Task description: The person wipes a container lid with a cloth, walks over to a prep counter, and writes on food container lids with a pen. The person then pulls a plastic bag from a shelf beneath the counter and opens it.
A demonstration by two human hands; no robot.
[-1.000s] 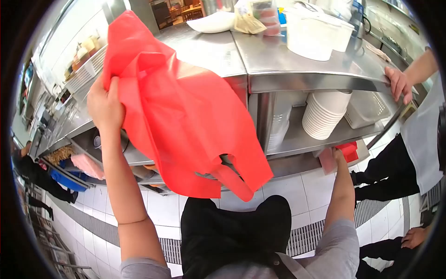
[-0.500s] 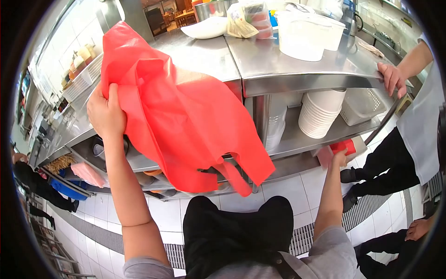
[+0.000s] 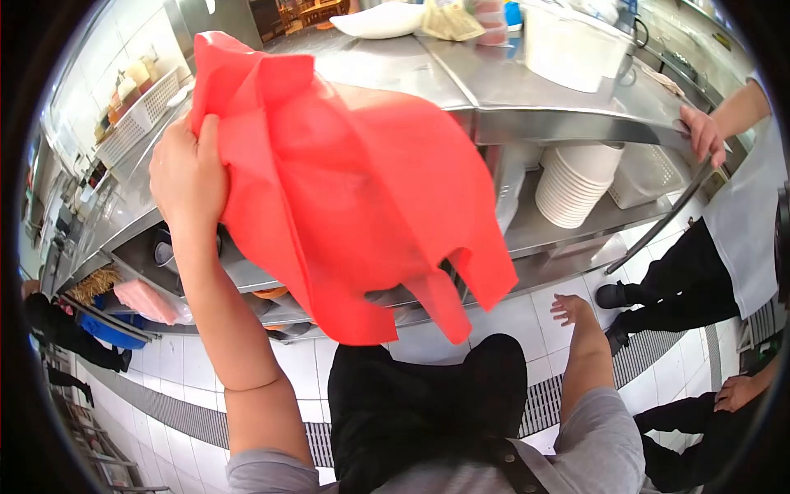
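Note:
My left hand (image 3: 188, 177) is closed on one edge of a red carrier bag (image 3: 354, 198), raised in front of the steel counter. The bag hangs loosely to the right, its handle loops dangling lowest. Part of the counter front and the shelves is hidden behind it. Down at the right, my right hand (image 3: 569, 309) is held over the tiled floor, fingers apart and nothing in them.
On the steel counter (image 3: 543, 119) stand a white tub (image 3: 573, 49) and a white dish (image 3: 378, 22). Stacked white bowls (image 3: 573, 189) and a white basket (image 3: 650, 177) fill the shelf below. At the right, a co-worker's hand (image 3: 704, 136) rests on the counter edge.
My right hand has come away from the red item in a box at the lower shelf and opened. The red bag, still in my left hand, has swung and spread to the right.

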